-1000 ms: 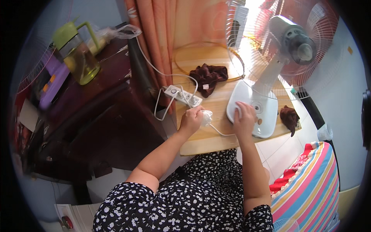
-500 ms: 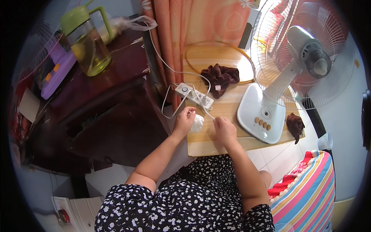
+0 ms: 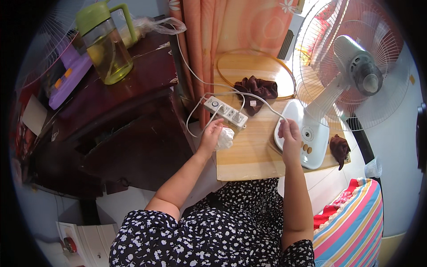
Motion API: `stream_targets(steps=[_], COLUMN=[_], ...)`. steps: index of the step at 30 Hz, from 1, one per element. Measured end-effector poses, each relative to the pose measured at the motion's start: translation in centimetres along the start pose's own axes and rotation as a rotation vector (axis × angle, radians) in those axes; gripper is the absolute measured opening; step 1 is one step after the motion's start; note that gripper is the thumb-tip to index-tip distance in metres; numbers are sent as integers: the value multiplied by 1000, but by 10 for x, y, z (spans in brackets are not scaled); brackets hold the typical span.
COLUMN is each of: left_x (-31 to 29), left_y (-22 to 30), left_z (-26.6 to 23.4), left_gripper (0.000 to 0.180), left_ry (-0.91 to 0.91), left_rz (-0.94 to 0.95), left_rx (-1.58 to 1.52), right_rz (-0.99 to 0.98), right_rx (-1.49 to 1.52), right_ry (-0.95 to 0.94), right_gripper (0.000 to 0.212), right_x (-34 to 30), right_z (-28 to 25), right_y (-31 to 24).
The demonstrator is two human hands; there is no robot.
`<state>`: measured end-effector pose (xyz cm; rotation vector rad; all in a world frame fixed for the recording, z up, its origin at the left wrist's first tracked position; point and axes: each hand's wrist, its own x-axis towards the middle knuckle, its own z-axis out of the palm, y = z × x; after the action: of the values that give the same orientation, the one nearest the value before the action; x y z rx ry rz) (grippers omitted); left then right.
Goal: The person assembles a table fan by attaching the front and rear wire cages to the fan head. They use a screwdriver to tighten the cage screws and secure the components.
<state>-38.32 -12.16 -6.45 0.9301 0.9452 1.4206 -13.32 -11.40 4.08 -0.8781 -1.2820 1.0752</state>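
Note:
A crumpled white wad, tissue or cloth [image 3: 226, 139], is held in my left hand [image 3: 211, 137], whose fingers are bent beside the near end of a white power strip [image 3: 224, 112]. Plugs sit in the strip, which lies aslant on the wooden table. My right hand [image 3: 290, 132] pinches a white cord [image 3: 267, 103], which arches from the strip over to the right. That hand is in front of the white base [image 3: 291, 111] of a standing fan [image 3: 356, 66], partly covering its round buttons.
Dark brown fabric [image 3: 259, 91] and a thin round hoop [image 3: 222, 73] lie at the table's back; another brown cloth [image 3: 340, 149] is right of the fan base. A dark red cabinet [image 3: 147, 66] to the left bears a green-lidded jug [image 3: 109, 58] and a purple fan base [image 3: 66, 84].
My right hand has moved right and slightly up from the table's middle to the fan base, drawing the cord with it. My left hand, with the white wad, stays near the strip.

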Motion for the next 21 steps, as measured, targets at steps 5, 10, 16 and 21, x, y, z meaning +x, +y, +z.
stream_targets(steps=[5, 10, 16, 21], left_x=[-15, -17, 1, 52], left_y=[23, 23, 26, -1], left_z=[19, 4, 11, -12], left_gripper=[41, 38, 45, 35], left_ry=[19, -219, 18, 280], left_rz=[44, -15, 275, 515], left_rx=[-268, -917, -170, 643], right_rz=[-55, 29, 418, 394], right_rx=[32, 91, -368, -597], right_ry=[-47, -342, -715, -877], right_gripper=[15, 15, 13, 23], right_x=[-28, -77, -99, -91], right_z=[-41, -95, -100, -66], right_y=[-8, -45, -58, -46])
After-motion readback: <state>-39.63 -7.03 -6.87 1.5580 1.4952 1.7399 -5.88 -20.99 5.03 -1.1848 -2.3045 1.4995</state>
